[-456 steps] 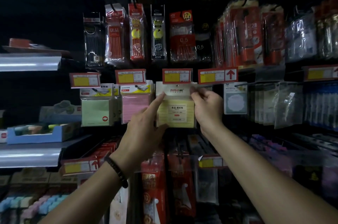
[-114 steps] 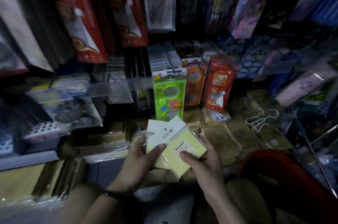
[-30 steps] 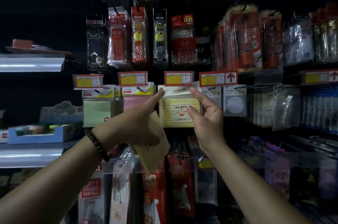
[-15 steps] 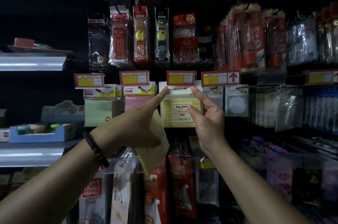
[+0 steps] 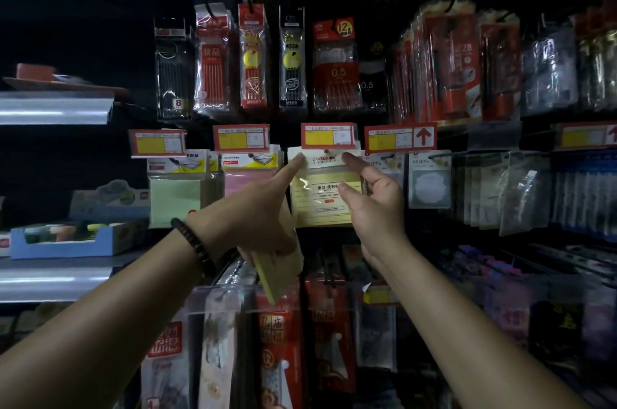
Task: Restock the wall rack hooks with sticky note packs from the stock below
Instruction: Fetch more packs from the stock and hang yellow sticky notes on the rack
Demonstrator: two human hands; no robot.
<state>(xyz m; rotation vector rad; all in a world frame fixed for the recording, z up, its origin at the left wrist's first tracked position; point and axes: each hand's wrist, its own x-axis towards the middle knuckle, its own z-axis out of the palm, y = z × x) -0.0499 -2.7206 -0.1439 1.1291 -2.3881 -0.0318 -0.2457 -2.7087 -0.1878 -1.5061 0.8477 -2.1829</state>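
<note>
A yellow sticky note pack (image 5: 322, 200) with a white header card hangs on the middle hook under a red-and-yellow price tag (image 5: 329, 135). My left hand (image 5: 257, 218) points its index finger at the header's left corner while its other fingers clamp a second yellow sticky note pack (image 5: 278, 270) against the palm. My right hand (image 5: 374, 201) touches the hanging pack's right side, index finger on the header and thumb on the front; the fingers are apart and hold nothing.
Green sticky notes (image 5: 175, 196) and pink sticky notes (image 5: 247, 171) hang to the left, pale shaped notes (image 5: 429, 183) to the right. Pen refill packs (image 5: 253, 58) hang above. Red packets (image 5: 283, 348) hang below. Metal shelves (image 5: 55, 278) with a blue box (image 5: 66, 241) stand at left.
Both hands have stayed on the hanging pack. The left index finger has slid slightly along the header's corner, and the view has shifted a little.
</note>
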